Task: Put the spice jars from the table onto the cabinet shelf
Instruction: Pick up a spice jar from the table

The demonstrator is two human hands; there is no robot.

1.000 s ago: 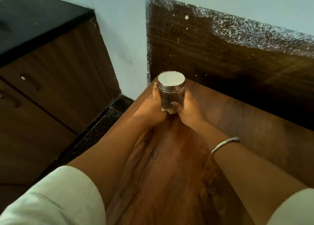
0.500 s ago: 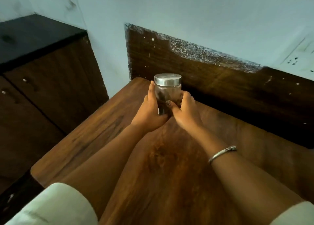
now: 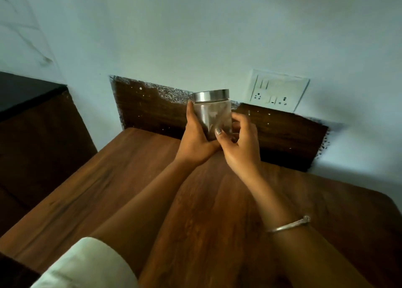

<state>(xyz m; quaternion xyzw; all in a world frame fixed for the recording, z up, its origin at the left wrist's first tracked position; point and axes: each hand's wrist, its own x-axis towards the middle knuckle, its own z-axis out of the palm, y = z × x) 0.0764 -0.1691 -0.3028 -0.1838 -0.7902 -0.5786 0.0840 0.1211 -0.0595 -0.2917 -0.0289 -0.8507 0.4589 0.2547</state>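
Observation:
A clear glass spice jar (image 3: pixel 214 115) with a steel lid and a little dark spice at its bottom is held upright above the far part of the wooden table (image 3: pixel 134 178). My left hand (image 3: pixel 194 144) grips it from the left and underneath. My right hand (image 3: pixel 241 145) holds it from the right, thumb across the glass front and fingers curled behind. The jar's base is hidden by my hands. No cabinet shelf is in view.
A dark wooden backboard (image 3: pixel 152 111) stands against the pale wall behind the table. A white switch and socket plate (image 3: pixel 278 90) is on the wall at the right. A low dark cabinet (image 3: pixel 32 131) with a black top (image 3: pixel 19 91) stands left of the table.
Both hands have lifted the jar up off the table. The camera has tilted upward, bringing the wall and socket plate into view.

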